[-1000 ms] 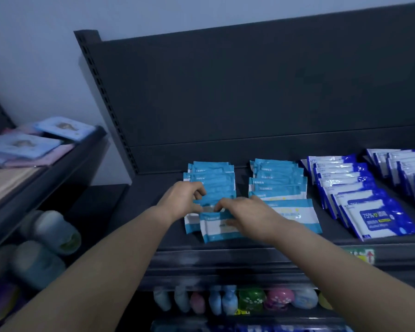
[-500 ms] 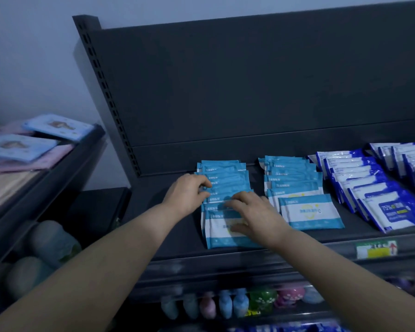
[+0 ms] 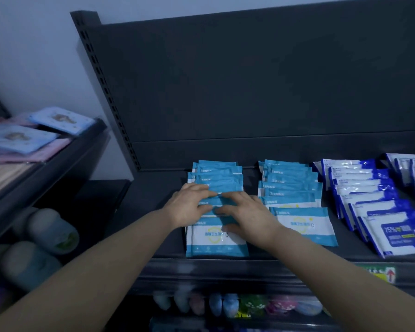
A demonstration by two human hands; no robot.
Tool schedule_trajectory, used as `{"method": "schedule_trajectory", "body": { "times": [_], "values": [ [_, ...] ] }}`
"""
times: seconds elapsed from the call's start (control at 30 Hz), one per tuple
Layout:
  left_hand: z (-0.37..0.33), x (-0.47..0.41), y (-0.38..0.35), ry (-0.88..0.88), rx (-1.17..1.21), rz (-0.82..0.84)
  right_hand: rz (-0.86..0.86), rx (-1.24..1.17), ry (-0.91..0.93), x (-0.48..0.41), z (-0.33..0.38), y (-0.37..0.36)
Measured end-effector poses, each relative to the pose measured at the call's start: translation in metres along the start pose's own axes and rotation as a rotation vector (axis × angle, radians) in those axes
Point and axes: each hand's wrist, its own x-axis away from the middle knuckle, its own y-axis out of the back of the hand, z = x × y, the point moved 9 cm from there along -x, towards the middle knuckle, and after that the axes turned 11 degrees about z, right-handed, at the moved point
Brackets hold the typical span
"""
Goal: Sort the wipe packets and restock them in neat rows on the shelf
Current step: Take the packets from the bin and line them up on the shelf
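Both your hands are down on the near-left row of light-blue wipe packets (image 3: 217, 178). They are close together, fingertips almost meeting over the middle of the row.

Left hand (image 3: 189, 207): palm down, fingers stretched out to the right, lying across the packet tops. Right hand (image 3: 248, 215): palm down, fingers stretched left, thumb resting on the front packet (image 3: 212, 242). Neither hand is curled round a packet; both press flat. You can't tell whether any fingertip is tucked under a packet edge.

The row runs from the front packet, just below your hands at the lip of the shelf (image 3: 153, 202), back past your fingertips to the back panel (image 3: 249, 80). The packets overlap like shingles; those beyond your left fingers sit slightly uneven.

Just right of your right hand: a second light-blue row (image 3: 290, 185), same overlap, its front packet beside your right wrist. Further right: a row of dark-blue and white packets (image 3: 369, 200), the front one printed "75%". Beyond that, at the frame edge, another dark-blue row (image 3: 412, 171), partly cut off.

Below your right forearm, on the shelf's front rail: a green and yellow label with a red arrow (image 3: 379, 273). Beneath both forearms, lower tier: small coloured bottles (image 3: 216, 305), blurred.

Well left of your left arm: a neighbouring shelf with pale blue and pink flat packs (image 3: 60, 119), and rounded containers (image 3: 50, 231) under it, out of focus.
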Motion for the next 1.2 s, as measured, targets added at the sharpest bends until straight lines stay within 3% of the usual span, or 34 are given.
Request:
{"method": "schedule_trajectory", "body": {
  "times": [0.13, 0.37, 0.53, 0.7, 0.9, 1.0, 1.2],
  "values": [
    [0.01, -0.001, 0.013, 0.102, 0.025, -0.073, -0.056, -0.055, -0.073, -0.014, -0.031, 0.019],
    [0.035, -0.032, 0.028, 0.279, 0.186, -0.099, 0.094, -0.324, -0.327, -0.058, -0.075, 0.015],
    [0.058, -0.064, 0.043, 0.292, 0.404, -0.162, 0.143, -0.401, -0.476, -0.084, -0.095, 0.01],
    [0.08, -0.102, 0.042, 0.321, 0.465, -0.15, 0.151, -0.481, -0.484, -0.106, -0.097, 0.005],
    [0.12, -0.122, 0.025, 0.516, 0.751, -0.189, 0.043, -0.672, -0.578, -0.117, -0.108, 0.005],
    [0.121, -0.128, 0.019, 0.49, 0.883, -0.17, 0.008, -0.712, -0.596, -0.123, -0.11, 0.005],
    [0.118, -0.126, 0.024, 0.491, 0.867, -0.219, 0.141, -0.795, -0.715, -0.133, -0.122, -0.018]
  ]
}}
